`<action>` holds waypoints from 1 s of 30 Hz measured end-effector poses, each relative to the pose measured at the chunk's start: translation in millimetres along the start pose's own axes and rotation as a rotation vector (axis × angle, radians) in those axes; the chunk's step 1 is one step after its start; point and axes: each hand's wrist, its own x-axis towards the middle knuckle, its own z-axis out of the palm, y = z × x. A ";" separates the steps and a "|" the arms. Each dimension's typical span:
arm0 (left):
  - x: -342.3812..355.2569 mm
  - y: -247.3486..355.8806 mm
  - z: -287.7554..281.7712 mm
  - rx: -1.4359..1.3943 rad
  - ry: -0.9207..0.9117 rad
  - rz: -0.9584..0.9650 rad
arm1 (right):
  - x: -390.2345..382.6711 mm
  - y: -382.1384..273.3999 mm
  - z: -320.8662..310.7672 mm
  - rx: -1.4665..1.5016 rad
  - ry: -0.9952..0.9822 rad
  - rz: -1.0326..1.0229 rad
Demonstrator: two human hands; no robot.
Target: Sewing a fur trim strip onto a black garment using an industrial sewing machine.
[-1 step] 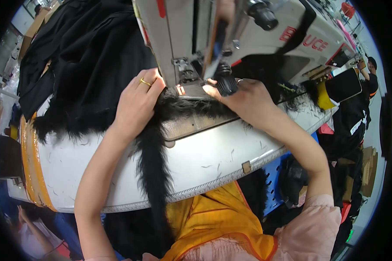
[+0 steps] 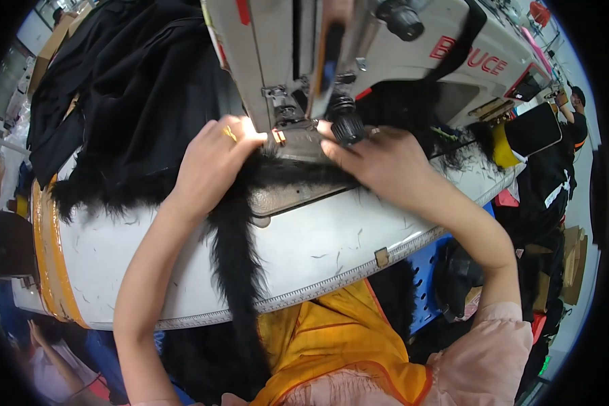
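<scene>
Black fur trim (image 2: 287,173) lies near twelve o'clock, close by the sewing machine (image 2: 257,61), shifted slightly toward six. At ten, the left hand (image 2: 211,157) now stretches its thumb inward; at two, the right hand (image 2: 391,162) parts thumb and forefinger wider. Whether either grips, I can't tell.

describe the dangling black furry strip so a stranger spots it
Start at the large white sewing machine and drop to the person's ringed left hand beside it. From near that hand, the long black furry strip crosses the white tabletop toward the person and hangs over its ruler-marked edge. Unlike the broad, mostly smooth black cloth to its left, it is narrow and shaggy throughout.
</scene>
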 end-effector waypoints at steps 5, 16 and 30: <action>-2.6 14.5 -15.5 0.165 -0.131 0.197 | -20.0 -13.7 -16.2 -0.076 -0.132 -0.113; -11.1 16.0 -6.1 -0.063 0.017 -0.132 | 4.4 -22.3 22.9 0.089 -0.015 0.033; 4.9 11.0 8.2 0.145 0.113 0.096 | -0.5 17.5 21.4 0.139 0.114 0.072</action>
